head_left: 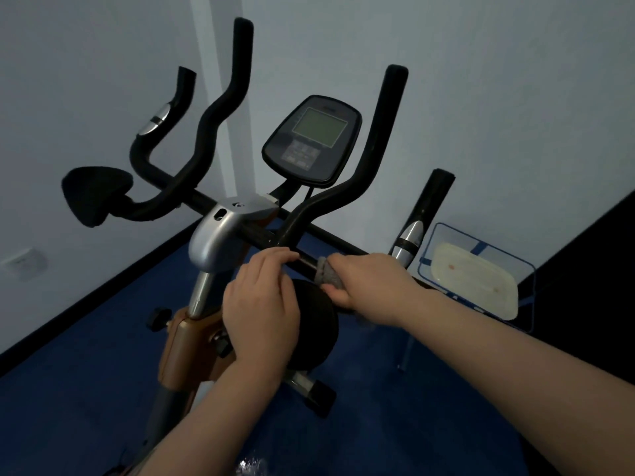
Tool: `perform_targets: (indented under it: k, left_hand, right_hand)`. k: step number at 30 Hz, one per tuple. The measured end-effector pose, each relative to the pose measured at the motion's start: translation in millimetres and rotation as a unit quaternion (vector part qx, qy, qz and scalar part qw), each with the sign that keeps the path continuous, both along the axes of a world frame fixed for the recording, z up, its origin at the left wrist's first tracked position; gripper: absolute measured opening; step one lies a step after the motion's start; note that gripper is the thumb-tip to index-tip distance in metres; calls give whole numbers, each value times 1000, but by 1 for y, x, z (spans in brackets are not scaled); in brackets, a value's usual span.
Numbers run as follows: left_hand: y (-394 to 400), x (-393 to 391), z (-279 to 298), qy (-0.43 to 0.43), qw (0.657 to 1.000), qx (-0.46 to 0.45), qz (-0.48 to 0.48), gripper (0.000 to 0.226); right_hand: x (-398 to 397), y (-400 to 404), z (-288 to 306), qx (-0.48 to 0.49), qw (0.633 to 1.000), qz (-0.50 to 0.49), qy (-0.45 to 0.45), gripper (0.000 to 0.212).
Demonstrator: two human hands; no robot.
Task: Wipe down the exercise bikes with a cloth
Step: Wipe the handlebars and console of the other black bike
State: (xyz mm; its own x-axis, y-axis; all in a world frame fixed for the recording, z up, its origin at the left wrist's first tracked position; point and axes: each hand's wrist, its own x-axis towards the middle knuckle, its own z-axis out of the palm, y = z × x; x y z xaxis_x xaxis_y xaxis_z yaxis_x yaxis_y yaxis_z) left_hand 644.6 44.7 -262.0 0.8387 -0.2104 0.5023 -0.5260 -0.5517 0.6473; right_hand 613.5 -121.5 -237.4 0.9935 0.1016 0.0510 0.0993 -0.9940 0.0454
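While the bike (220, 235) stands on a blue floor (68, 389) near a pale wall (498, 97), a person leans over its black handlebar (305, 261) with both hands close together. The right hand (371, 280) is curled round a grey cloth (328, 274), wrapping it about the bar, likely so the cloth rubs all sides at once. The left hand (261, 304) sits just beside it, fingers bent over the bar near the centre clamp, apparently steadying the bike against the wiping. Above them the console (314, 139) tilts toward the viewer. A mesh basket (529, 269) sits to the right.
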Motion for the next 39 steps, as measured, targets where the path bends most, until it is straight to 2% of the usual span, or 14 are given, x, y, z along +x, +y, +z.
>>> perform_targets:
  k: [3,8,12,14,17,24,28,33,39]
  left_hand:
    - [1,3,10,45,998,-14,-32,30]
    - [-20,5,33,29,989,48,-140,27]
    - [-56,7,39,155,969,-14,-193,26]
    - [-68,12,36,182,966,-18,-181,24]
    - [-77,16,34,186,973,22,-135,21]
    - [-73,8,29,140,982,83,-100,17]
    - [-74,6,28,142,980,101,-97,16]
    - [-75,6,31,127,979,122,-100,18]
    - [-77,6,32,126,976,147,-96,17]
  right_hand:
    - [-5,-13,2,-42,998,41,-28,38]
    - [-12,-41,12,-68,987,138,-38,35]
    - [-12,-64,14,-41,979,181,-89,28]
    - [-10,-72,14,-33,972,200,-121,25]
    - [-5,-83,12,-36,958,224,-175,28]
    - [9,-113,15,-49,931,256,-256,36]
    - [22,-146,37,-101,922,258,-270,37]
    - [42,-169,60,-196,879,351,-257,38]
    - [47,-173,72,-180,879,368,-246,29]
